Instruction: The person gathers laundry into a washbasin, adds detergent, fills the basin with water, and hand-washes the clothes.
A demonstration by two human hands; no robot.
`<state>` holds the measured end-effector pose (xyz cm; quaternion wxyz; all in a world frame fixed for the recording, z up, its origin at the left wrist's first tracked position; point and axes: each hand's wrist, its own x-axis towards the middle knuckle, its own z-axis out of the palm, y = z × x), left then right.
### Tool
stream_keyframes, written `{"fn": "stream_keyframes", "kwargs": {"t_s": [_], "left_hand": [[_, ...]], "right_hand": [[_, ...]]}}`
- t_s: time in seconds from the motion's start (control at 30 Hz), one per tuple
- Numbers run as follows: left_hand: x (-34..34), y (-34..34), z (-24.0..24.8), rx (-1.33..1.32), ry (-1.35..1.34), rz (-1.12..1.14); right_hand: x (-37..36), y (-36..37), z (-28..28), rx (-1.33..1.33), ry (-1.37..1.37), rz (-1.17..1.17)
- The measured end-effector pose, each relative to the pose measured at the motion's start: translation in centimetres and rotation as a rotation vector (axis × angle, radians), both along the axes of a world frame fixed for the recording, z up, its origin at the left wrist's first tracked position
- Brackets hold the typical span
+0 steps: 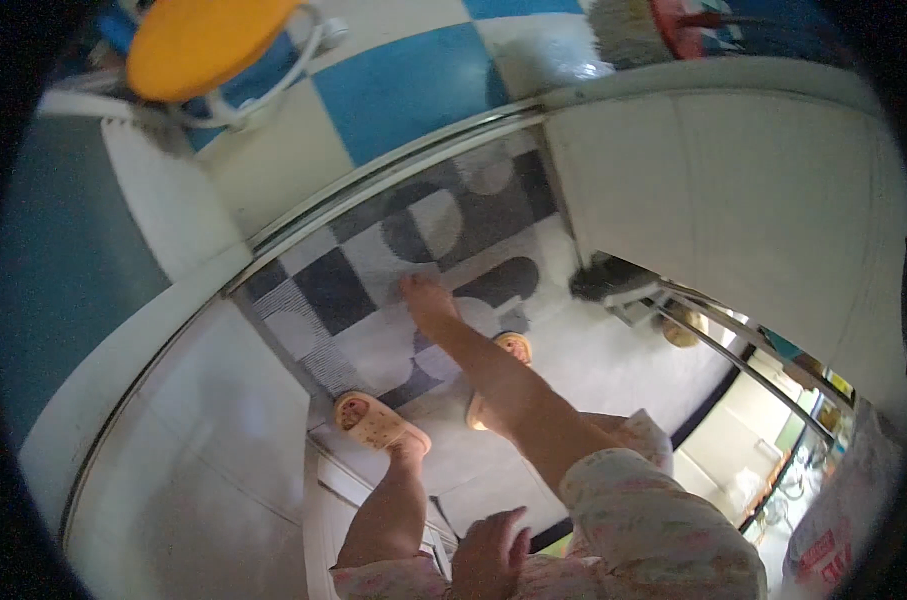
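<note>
My right arm (493, 375), in a pale floral sleeve, reaches down over a grey patterned floor mat (338, 290). At its end my right hand (429, 302) is low over the mat's middle, fingers curled closed. A small greyish patch shows by the fingertips; whether it is a cloth or the mat's own pattern I cannot tell. My left hand (490, 555) is near my lap in floral clothing, thumb and fingers apart, holding nothing visible. My feet wear peach-yellow slippers: the left slipper (381, 420) is by the mat's near edge, the right slipper (514, 347) partly behind my arm.
Beyond a metal door track (393, 170) lie blue and white floor tiles (413, 90) and a round orange stool (208, 45). White panels (203, 430) flank the mat. At right are a metal rack (748, 350), a dark brush-like object (613, 280) and a plastic bag (838, 520).
</note>
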<state>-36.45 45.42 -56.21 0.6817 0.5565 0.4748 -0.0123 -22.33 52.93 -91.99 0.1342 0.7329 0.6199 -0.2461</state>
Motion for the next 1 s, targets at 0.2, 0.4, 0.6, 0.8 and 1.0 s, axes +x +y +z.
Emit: {"fn": "stream_keyframes", "kwargs": {"t_s": [0.2, 0.4, 0.6, 0.8, 1.0], "left_hand": [[0.2, -3.8, -0.7, -0.046, 0.076, -0.052], [-0.7, -7.0, 8.2, 0.029, 0.009, -0.290], [-1.9, -4.4, 13.0, 0.295, 0.021, -0.764], [10.5, -10.2, 22.0, 0.260, -0.070, -1.150], [24.1, -21.6, 26.9, 0.199, -0.045, -1.205]], "right_hand": [[2.2, -3.6, 12.4, 0.069, 0.368, -0.479], [5.5, -11.8, 40.2, 0.066, 0.452, -1.335], [3.0, -29.6, 56.7, 0.363, 0.605, -1.092], [5.7, -45.1, 74.7, 0.225, 0.323, -1.400], [4.8, -66.2, 74.4, 0.693, 0.122, -2.067]]}}
